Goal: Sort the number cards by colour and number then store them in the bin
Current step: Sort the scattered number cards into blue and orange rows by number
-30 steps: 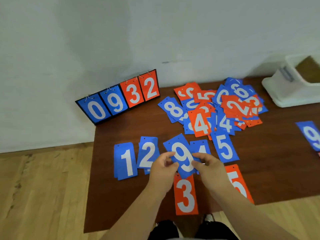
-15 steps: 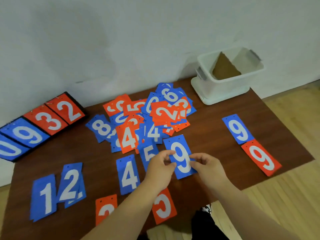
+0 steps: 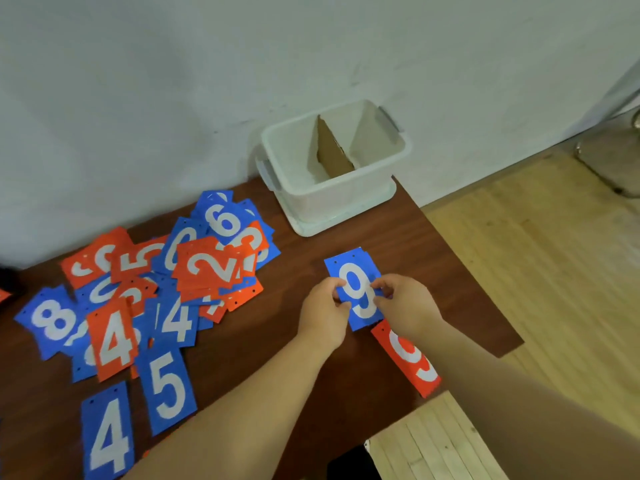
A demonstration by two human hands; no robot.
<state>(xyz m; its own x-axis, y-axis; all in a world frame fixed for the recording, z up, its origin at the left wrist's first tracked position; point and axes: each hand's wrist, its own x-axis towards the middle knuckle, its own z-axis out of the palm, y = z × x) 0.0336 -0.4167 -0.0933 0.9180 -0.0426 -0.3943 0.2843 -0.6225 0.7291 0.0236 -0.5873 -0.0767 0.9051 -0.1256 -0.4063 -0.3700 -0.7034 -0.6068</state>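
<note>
While the left hand (image 3: pixel 323 306) pinches the left edge of the blue 9 card (image 3: pixel 356 289) between thumb and curled fingers, the right hand (image 3: pixel 405 303) pinches its right edge, so the card spans the gap between both grips, its top end sticking out beyond the fingers toward the bin (image 3: pixel 332 199). Whether it rests on the table (image 3: pixel 294 271) or is held just above it cannot be told. Its lower end overlaps the top of an orange 9 card (image 3: pixel 412 362), partly hidden under the right forearm. The white bin, split by a cardboard divider (image 3: pixel 330 154), stands at the table's far edge by the wall. A mixed heap of blue and orange cards (image 3: pixel 207 268) lies well to the left.
</note>
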